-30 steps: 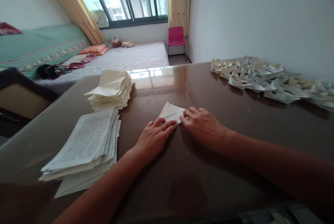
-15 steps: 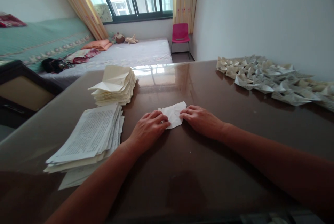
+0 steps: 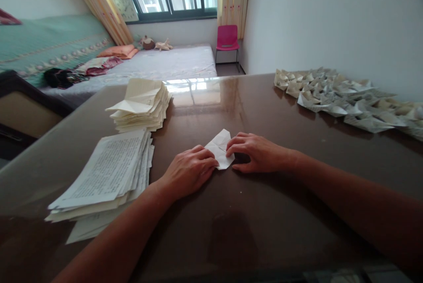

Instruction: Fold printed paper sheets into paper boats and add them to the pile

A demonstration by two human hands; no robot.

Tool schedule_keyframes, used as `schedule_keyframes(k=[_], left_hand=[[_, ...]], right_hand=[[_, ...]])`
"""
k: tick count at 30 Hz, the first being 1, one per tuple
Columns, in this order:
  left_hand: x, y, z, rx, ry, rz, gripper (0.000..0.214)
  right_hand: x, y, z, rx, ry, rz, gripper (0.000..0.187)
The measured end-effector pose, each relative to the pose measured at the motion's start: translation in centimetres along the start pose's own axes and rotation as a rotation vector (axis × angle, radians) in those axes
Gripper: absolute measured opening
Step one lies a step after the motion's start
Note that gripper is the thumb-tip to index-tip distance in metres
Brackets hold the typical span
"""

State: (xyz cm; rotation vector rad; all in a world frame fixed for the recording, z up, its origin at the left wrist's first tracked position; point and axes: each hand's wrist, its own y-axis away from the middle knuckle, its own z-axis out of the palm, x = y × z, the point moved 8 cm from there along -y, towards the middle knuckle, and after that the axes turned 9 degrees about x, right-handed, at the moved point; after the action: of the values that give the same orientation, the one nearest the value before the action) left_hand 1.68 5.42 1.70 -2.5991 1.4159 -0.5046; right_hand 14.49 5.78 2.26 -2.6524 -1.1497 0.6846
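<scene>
Paper in hand: One small, white, flat-folded paper piece [image 3: 218, 143] lies on the glossy brown tabletop [image 3: 198, 234], between a person's two bare hands; creases cross its face.

Left hand: The left hand [image 3: 191, 168] rests low, fingers close together and lightly curled, fingertips on the paper's near left side; whether it pinches the edge or only presses down, one cannot tell.

Right hand: The right hand [image 3: 253, 153] arches over the opposite side, thumb spread well away from the fingers, fingertips touching the paper's right edge; its grasp is not closed around anything.

Folding so far: This piece looks partway through, creased and flat, while the many pale, pointed folded-paper shapes [image 3: 333, 93] massed at the table's far right stand up in peaks and appear finished.

Paper left: Much seems to remain in two stacks at the left, a cream stack of creased paper sheets [image 3: 140, 102] behind a white stack of text-covered paper sheets [image 3: 102, 173], the two close together.

Count on the table: One piece between the hands, two stacks; the sheets and the overlapping pointed shapes are too many and too crowded to number surely.

Bedroom beyond: One pink chair with metal legs [image 3: 227, 38], one bed with a pale lilac cover [image 3: 185, 60], one square, pale clock [image 3: 125, 9] by the window and two soft toys [image 3: 164, 45] on the bed.
</scene>
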Motion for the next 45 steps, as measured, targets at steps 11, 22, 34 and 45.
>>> schedule_keyframes(k=[11,22,34,45], left_hand=[[-3.9,-0.4,1.1,0.146,0.06,-0.445,0.025],[-4.0,-0.9,1.2,0.114,-0.077,-0.505,0.023],[-4.2,-1.1,1.2,0.12,-0.063,-0.546,0.02],[-3.9,-1.2,1.2,0.163,-0.07,-0.482,0.022]], right_hand=[[1.0,0.0,0.7,0.097,-0.028,0.175,0.012],[1.7,-0.1,1.6,0.113,0.076,0.306,0.02],[1.7,-0.1,1.6,0.095,0.103,0.329,0.024],[1.6,-0.3,1.6,0.085,0.121,0.333,0.025]])
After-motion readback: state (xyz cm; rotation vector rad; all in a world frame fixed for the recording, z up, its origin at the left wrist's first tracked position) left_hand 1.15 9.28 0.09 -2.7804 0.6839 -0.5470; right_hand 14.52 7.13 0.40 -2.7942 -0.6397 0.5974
